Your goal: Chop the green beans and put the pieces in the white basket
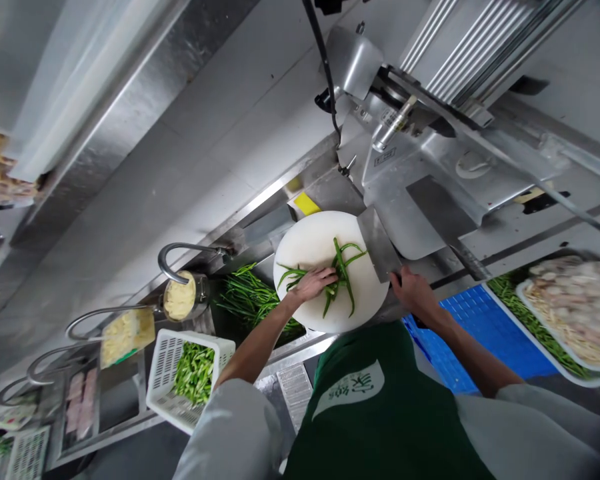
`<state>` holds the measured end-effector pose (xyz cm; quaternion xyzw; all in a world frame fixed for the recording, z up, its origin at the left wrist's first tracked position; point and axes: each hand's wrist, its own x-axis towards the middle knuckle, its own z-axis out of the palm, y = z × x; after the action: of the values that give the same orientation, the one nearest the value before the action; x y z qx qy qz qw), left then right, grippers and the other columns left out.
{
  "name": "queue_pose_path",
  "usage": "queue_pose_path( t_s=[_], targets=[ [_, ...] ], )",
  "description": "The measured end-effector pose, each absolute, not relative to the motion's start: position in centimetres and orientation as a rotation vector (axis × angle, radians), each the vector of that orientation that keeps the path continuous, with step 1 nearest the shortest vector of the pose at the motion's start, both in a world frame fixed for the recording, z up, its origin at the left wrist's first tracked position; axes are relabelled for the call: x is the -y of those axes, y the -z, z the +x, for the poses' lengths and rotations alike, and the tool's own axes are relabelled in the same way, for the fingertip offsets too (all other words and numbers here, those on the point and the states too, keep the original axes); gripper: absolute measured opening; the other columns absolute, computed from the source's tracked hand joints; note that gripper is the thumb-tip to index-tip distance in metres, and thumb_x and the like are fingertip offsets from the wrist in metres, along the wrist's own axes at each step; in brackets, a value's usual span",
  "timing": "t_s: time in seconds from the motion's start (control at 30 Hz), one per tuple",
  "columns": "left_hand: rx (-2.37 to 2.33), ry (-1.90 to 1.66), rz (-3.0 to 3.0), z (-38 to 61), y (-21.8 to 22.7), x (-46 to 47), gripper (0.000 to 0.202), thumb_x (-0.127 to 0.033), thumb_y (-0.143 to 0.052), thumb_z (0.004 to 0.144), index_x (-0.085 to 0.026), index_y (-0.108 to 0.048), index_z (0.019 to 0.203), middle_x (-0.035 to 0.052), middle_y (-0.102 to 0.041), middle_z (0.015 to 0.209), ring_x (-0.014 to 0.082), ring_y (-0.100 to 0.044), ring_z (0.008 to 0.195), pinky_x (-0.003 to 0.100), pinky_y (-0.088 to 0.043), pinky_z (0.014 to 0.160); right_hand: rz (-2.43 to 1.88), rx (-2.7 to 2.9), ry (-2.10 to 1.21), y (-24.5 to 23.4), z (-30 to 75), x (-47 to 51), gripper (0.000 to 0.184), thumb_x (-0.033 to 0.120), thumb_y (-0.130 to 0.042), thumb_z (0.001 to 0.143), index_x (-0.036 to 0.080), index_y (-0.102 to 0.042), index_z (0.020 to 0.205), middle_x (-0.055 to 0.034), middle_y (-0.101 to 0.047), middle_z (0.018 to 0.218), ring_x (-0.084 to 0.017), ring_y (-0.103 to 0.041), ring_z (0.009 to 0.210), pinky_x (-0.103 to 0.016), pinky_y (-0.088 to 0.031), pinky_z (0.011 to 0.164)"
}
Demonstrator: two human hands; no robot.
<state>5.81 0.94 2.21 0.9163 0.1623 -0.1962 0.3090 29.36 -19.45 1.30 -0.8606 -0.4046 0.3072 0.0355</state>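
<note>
Long green chili peppers (pixel 347 273) lie in a loose bunch on a round white cutting board (pixel 310 233). My left hand (pixel 316 283) is over the bunch, its fingers closed on some of the peppers, with ends poking out on both sides. In my right hand (pixel 414 292) is the handle of a cleaver (pixel 379 247). The broad blade lies over the board's right edge, apart from the peppers.
Left of the board, a sink holds more whole green peppers (pixel 247 293). A white basket (pixel 157 373) contains cut green pieces. A metal slicing machine (pixel 405 153) stands at upper right. Food trays (pixel 530 347) and a blue crate (pixel 473 333) are at right; curved faucets (pixel 173 250) line the left.
</note>
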Motion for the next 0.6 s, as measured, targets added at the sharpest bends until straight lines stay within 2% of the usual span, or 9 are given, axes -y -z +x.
queue_pose_path(
  t_s=[0.1,0.23,0.33,0.43,0.5,0.6],
  targets=[
    [-0.397,0.561,2.442,6.5,-2.2,-1.7,0.052,0.005,-0.055,0.079,-0.022,-0.069,0.121,0.0086,-0.062,0.137,0.0281,-0.053,0.133,0.047,-0.04,0.118,-2.637,1.228,-0.959,-1.4,29.3,19.5,0.036,0.039,-0.038,0.107,0.011,-0.057,0.117,-0.018,-0.074,0.096,-0.03,-0.072,0.089,-0.032,-0.039,0.069],
    [-0.391,0.437,2.534,6.0,-3.3,-3.2,0.048,-0.004,-0.064,0.078,-0.021,-0.063,0.122,0.0095,-0.064,0.129,0.0278,-0.056,0.129,0.048,-0.044,0.114,-2.601,1.225,-0.975,-1.6,29.3,19.5,0.035,0.039,-0.038,0.107,0.011,-0.057,0.116,-0.0176,-0.074,0.096,-0.029,-0.072,0.089,-0.032,-0.038,0.068],
    [-0.634,0.054,2.604,5.8,-5.0,-4.3,0.032,-0.019,-0.064,0.086,-0.018,-0.06,0.117,0.012,-0.067,0.114,0.0278,-0.063,0.113,0.044,-0.052,0.101,-2.597,1.209,-0.982,-1.6,29.3,19.4,0.036,0.038,-0.038,0.107,0.01,-0.058,0.117,-0.0189,-0.074,0.096,-0.029,-0.072,0.088,-0.033,-0.039,0.07],
    [-1.137,-0.202,2.471,7.2,-6.1,-5.0,0.024,-0.031,-0.058,0.095,-0.017,-0.059,0.115,0.0093,-0.07,0.097,0.0237,-0.068,0.093,0.034,-0.054,0.085,-2.605,1.187,-1.003,-1.6,29.3,19.4,0.038,0.039,-0.037,0.107,0.009,-0.059,0.117,-0.0193,-0.074,0.094,-0.03,-0.072,0.086,-0.033,-0.04,0.07],
    [-1.38,-0.086,2.333,9.0,-5.8,-5.0,0.024,-0.034,-0.064,0.093,-0.017,-0.062,0.109,0.0082,-0.072,0.09,0.0231,-0.07,0.086,0.031,-0.052,0.079,-2.612,1.179,-0.998,-1.5,29.3,19.4,0.038,0.04,-0.038,0.107,0.009,-0.059,0.116,-0.0192,-0.074,0.094,-0.03,-0.072,0.086,-0.033,-0.039,0.07],
    [-1.428,0.142,2.193,12.2,-3.6,-3.9,0.025,-0.031,-0.077,0.083,-0.014,-0.065,0.098,0.0146,-0.074,0.089,0.0267,-0.071,0.085,0.032,-0.05,0.075,-2.628,1.178,-0.966,-1.3,29.3,19.4,0.038,0.04,-0.038,0.107,0.01,-0.059,0.115,-0.019,-0.074,0.093,-0.03,-0.072,0.087,-0.032,-0.039,0.07]
  ],
)
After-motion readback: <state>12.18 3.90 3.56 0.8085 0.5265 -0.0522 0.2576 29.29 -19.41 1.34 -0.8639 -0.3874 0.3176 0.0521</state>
